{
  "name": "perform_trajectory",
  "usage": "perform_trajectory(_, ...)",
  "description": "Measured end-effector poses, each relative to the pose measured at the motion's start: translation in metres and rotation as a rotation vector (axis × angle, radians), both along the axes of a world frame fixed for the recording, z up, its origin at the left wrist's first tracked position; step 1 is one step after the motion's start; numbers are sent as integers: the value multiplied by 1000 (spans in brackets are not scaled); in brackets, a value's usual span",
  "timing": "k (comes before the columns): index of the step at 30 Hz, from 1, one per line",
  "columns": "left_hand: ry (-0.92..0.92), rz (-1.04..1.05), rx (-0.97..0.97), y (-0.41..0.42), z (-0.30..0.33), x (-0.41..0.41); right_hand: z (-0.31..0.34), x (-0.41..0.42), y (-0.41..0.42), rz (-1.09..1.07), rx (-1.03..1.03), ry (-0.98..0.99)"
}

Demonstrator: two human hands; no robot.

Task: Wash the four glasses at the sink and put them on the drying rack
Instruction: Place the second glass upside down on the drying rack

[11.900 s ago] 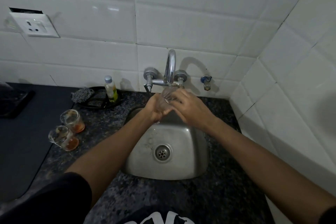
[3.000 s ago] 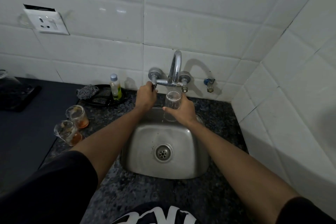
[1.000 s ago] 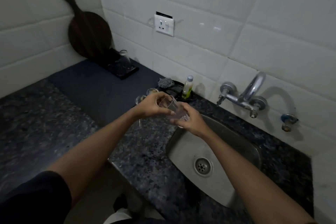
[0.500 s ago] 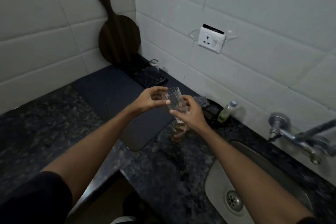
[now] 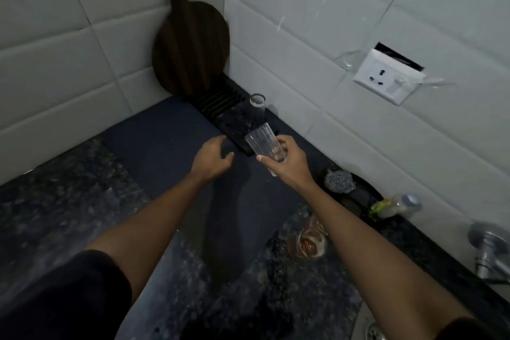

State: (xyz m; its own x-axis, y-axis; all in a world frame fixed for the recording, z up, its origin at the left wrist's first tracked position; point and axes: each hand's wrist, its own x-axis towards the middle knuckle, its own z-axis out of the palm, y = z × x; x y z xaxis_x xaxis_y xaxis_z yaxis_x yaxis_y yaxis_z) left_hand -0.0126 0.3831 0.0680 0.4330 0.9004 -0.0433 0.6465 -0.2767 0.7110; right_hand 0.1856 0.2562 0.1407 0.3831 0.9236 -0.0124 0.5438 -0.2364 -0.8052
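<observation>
My right hand [image 5: 287, 164] grips a clear ribbed glass [image 5: 263, 142], tilted with its mouth toward the black drying rack [image 5: 220, 107] in the far corner. One washed glass [image 5: 258, 107] stands upside down on that rack. My left hand [image 5: 211, 157] hovers empty beside the held glass, fingers loosely curled, over the dark mat [image 5: 171, 146]. A dirty glass with orange residue [image 5: 309, 246] stands on the granite counter under my right forearm; a second one behind it is mostly hidden.
A dark wooden board [image 5: 190, 44] leans in the wall corner behind the rack. A scrubber [image 5: 339, 181] and a small soap bottle [image 5: 394, 205] lie on a black tray by the wall. The tap valve [image 5: 488, 248] and sink drain [image 5: 374, 332] show at the right edge.
My view has swung left toward the rack. My left hand has let go of the glass, and my right hand has carried it up to the rack's near end.
</observation>
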Motion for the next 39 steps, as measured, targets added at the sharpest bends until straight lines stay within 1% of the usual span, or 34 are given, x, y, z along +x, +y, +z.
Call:
perform_trajectory(5, 294, -38, 115, 39, -46, -3, -17, 7, 50, -26, -74, -58)
perform_trajectory(8, 445, -96, 143, 59, -65, -7, -22, 9, 77, -21, -110, -154)
perform_trajectory(10, 498, -131, 142, 62, -79, -11, -22, 9, 93, 7, -148, -243)
perform_trajectory(16, 488, -105, 250, 55, -90, -12, -14, 13, 128, 109, -269, -561)
perform_trajectory(22, 502, -103, 266, 55, -90, -14, 1, -1, 160, 259, -386, -775)
perform_trajectory(26, 514, -98, 261, 56, -91, -14, 7, -15, 177, 315, -418, -842)
perform_trajectory(30, 499, -95, 261, 56, -91, -14, 7, -24, 187, 342, -376, -932)
perform_trajectory(36, 492, -91, 254, 55, -89, -14, 10, -29, 199, 370, -356, -907)
perform_trajectory(39, 499, -91, 254, 54, -88, -14, 9, -33, 201, 390, -352, -938)
